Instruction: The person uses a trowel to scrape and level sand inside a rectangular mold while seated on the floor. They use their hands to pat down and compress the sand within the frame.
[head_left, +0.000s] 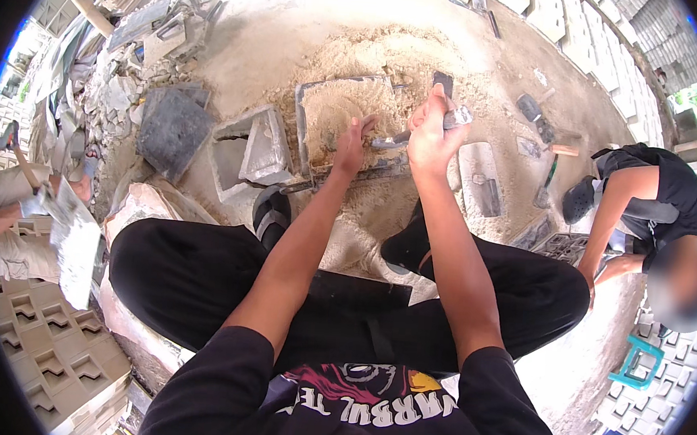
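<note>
Between my feet and the sand pile lies a square dark frame (pixel 299 115) filled with tan sandy mix (pixel 328 109). My left hand (pixel 351 146) is low over the mix near the frame's front side, fingers stretched out, holding nothing I can see. At the frame's right side my right hand (pixel 434 143) is closed round a tool. A dark flat end (pixel 443 83) shows beyond its fingers, and a grey metal-looking part (pixel 457 118) sticks out to its right. The fingers hide the rest, so its kind is unclear. A dark bar (pixel 390 142) runs between my hands.
Left of the frame stand a grey concrete mould (pixel 231 161) and dark square plates (pixel 172 132). A pale slotted block (pixel 479 178) and a wooden-handled hammer (pixel 563 150) lie to the right. One person (pixel 649 190) crouches at right; another (pixel 15 194) works at left.
</note>
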